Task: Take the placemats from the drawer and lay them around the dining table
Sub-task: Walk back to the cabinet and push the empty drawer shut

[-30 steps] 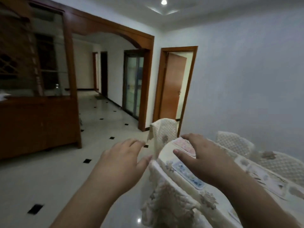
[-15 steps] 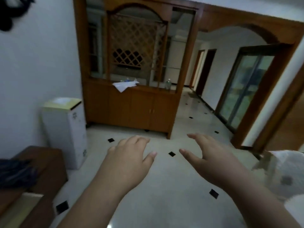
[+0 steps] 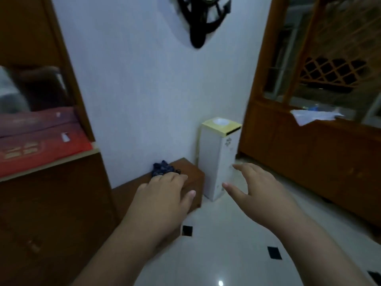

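Hands: left hand [image 3: 162,200] and right hand [image 3: 259,195] both empty, fingers spread, palms down, held apart in front of the body at about the same height; nothing gripped.
Change: a second ago both hands hover over the dining table with mats lying on it; half a second ago the view swings past the wooden divider; now table gone from view, hands carried along unchanged in pose.
View now: white wall [image 3: 144,89] straight ahead of the hands, dark wall ornament [image 3: 200,19] high above them.
Left of left hand: dark wooden cabinet [image 3: 51,213], red boxes [image 3: 35,141] on its top, small knob low on its front, so probably a drawer there, blurred.
Beyond left hand: low brown bench [image 3: 191,178] with a dark blue cloth [image 3: 164,169] on it, partly hidden by the fingers.
Between hands, further off: white bin with yellow lid [image 3: 219,157] against the wall.
Right of right hand: wooden divider [image 3: 309,141] with white paper [image 3: 313,117] on its ledge.
Placemats: none visible now, none in either hand; last seen on the table, now out of frame behind or to the right.
Meaning: judged as a turn away from the table back toward the cabinet, likely for more mats or to shut the drawer; cannot tell which.
Floor: glossy white tile [image 3: 226,254] with black insets under both hands.
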Tool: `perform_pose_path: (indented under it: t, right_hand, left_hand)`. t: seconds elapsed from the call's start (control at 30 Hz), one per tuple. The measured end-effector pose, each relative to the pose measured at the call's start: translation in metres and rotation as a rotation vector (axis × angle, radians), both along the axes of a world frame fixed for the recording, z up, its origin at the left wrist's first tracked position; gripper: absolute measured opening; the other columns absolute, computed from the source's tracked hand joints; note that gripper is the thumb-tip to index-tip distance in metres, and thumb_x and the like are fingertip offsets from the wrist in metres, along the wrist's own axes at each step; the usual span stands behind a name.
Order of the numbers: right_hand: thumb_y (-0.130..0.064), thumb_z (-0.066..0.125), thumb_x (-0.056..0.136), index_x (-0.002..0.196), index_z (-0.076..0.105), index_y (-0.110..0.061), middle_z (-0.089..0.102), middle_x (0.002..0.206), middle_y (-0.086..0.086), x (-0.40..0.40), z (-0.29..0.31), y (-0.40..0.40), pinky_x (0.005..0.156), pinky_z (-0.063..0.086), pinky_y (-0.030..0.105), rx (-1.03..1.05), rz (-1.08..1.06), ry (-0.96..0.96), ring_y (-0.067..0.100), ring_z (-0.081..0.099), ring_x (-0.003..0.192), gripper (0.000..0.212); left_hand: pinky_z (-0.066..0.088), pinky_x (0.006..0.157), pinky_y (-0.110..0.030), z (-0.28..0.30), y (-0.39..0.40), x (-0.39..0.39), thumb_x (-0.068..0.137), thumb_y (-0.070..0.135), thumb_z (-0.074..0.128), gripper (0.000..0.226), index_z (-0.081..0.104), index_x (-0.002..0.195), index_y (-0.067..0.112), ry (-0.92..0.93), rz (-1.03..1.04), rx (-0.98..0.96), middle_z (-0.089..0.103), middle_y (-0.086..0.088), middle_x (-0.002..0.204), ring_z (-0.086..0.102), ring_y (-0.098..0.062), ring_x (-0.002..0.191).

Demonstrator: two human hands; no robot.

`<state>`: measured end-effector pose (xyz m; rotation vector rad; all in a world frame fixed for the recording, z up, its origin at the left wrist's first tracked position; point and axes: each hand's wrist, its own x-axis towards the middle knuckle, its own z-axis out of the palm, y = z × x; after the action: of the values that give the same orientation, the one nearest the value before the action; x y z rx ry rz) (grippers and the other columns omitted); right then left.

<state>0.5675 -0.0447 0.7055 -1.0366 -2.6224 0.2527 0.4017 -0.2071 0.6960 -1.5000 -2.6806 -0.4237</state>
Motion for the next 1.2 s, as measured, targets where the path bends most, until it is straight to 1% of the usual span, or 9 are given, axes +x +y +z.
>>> perform_pose_path:
  t: [0.23, 0.43, 0.77, 1.0, 1.07, 1.1, 1.13, 1.17, 1.2]
  right_hand:
    - [-0.069, 0.041, 0.091, 0.138, 0.046, -0.032, 0.052, 0.139, -0.007, -0.112, -0.015, 0.048, 0.094, 0.049, 0.043, 0.023, 0.328, 0.007, 0.020, 0.050, 0.124, 0.061]
    - [-0.070, 0.037, 0.090, 0.145, 0.042, -0.031, 0.043, 0.150, -0.009, -0.217, -0.060, 0.075, 0.100, 0.048, 0.043, 0.019, 0.504, -0.027, 0.018, 0.045, 0.132, 0.067]
    - [-0.064, 0.049, 0.092, 0.150, 0.038, -0.025, 0.032, 0.160, -0.003, -0.388, -0.188, 0.138, 0.107, 0.041, 0.045, -0.001, 0.422, -0.113, 0.023, 0.034, 0.143, 0.071]
    - [-0.046, 0.064, 0.089, 0.144, 0.045, -0.014, 0.044, 0.150, 0.007, -0.464, -0.310, 0.185, 0.104, 0.045, 0.046, -0.039, 0.442, -0.136, 0.028, 0.043, 0.135, 0.066]
    - [-0.038, 0.067, 0.089, 0.134, 0.053, -0.011, 0.055, 0.132, 0.010, -0.483, -0.362, 0.202, 0.094, 0.049, 0.043, -0.178, 0.450, -0.116, 0.029, 0.053, 0.119, 0.054]
    - [-0.034, 0.067, 0.090, 0.127, 0.057, -0.011, 0.058, 0.122, 0.009, -0.489, -0.390, 0.210, 0.087, 0.049, 0.040, -0.316, 0.429, -0.136, 0.027, 0.055, 0.111, 0.045]
    - [-0.032, 0.065, 0.092, 0.119, 0.059, -0.012, 0.059, 0.115, 0.007, -0.492, -0.419, 0.220, 0.080, 0.049, 0.037, -0.484, 0.387, -0.172, 0.025, 0.057, 0.104, 0.035]
    - [-0.032, 0.062, 0.094, 0.113, 0.060, -0.012, 0.061, 0.110, 0.007, -0.493, -0.449, 0.228, 0.075, 0.047, 0.034, -0.673, 0.308, -0.207, 0.023, 0.060, 0.100, 0.027]
    - [-0.031, 0.061, 0.095, 0.111, 0.061, -0.012, 0.064, 0.109, 0.008, -0.491, -0.480, 0.237, 0.072, 0.046, 0.031, -0.891, 0.184, -0.218, 0.023, 0.062, 0.098, 0.024]
  left_hand:
    - [0.039, 0.109, -0.045, -0.033, 0.002, -0.045, 0.098, 0.067, 0.030, 0.061, 0.032, 0.152, 0.039, -0.083, 0.382, -0.055, 0.039, 0.011, 0.158, 0.038, -0.016, 0.142]
    - [0.043, 0.102, -0.044, -0.081, 0.011, -0.117, 0.096, 0.069, 0.029, 0.062, 0.033, 0.151, 0.039, -0.122, 0.578, -0.073, 0.043, 0.011, 0.154, 0.044, -0.016, 0.137]
    - [0.039, 0.105, -0.043, -0.188, 0.094, -0.288, 0.100, 0.061, 0.031, 0.060, 0.032, 0.154, 0.035, -0.247, 0.589, -0.078, 0.039, 0.010, 0.157, 0.038, -0.016, 0.141]
    - [0.028, 0.117, -0.047, -0.312, 0.140, -0.357, 0.100, 0.055, 0.044, 0.066, 0.022, 0.158, 0.034, -0.487, 0.676, 0.010, 0.016, 0.009, 0.167, 0.020, -0.019, 0.151]
    - [0.029, 0.119, -0.037, -0.360, 0.151, -0.365, 0.100, 0.047, 0.052, 0.063, 0.029, 0.157, 0.033, -0.647, 0.708, 0.134, 0.026, 0.011, 0.162, 0.027, -0.011, 0.146]
    - [0.032, 0.115, -0.027, -0.386, 0.157, -0.365, 0.100, 0.039, 0.056, 0.056, 0.036, 0.152, 0.035, -0.783, 0.754, 0.242, 0.036, 0.015, 0.152, 0.036, 0.000, 0.137]
    - [0.038, 0.105, -0.017, -0.410, 0.163, -0.364, 0.099, 0.029, 0.059, 0.047, 0.045, 0.143, 0.039, -0.951, 0.838, 0.385, 0.045, 0.022, 0.136, 0.045, 0.012, 0.121]
    - [0.043, 0.094, -0.014, -0.436, 0.167, -0.362, 0.098, 0.023, 0.060, 0.040, 0.052, 0.131, 0.043, -1.117, 0.967, 0.558, 0.052, 0.027, 0.122, 0.052, 0.017, 0.105]
    - [0.046, 0.089, -0.018, -0.462, 0.170, -0.358, 0.097, 0.020, 0.059, 0.034, 0.056, 0.123, 0.041, -1.270, 1.134, 0.727, 0.057, 0.025, 0.114, 0.057, 0.012, 0.099]
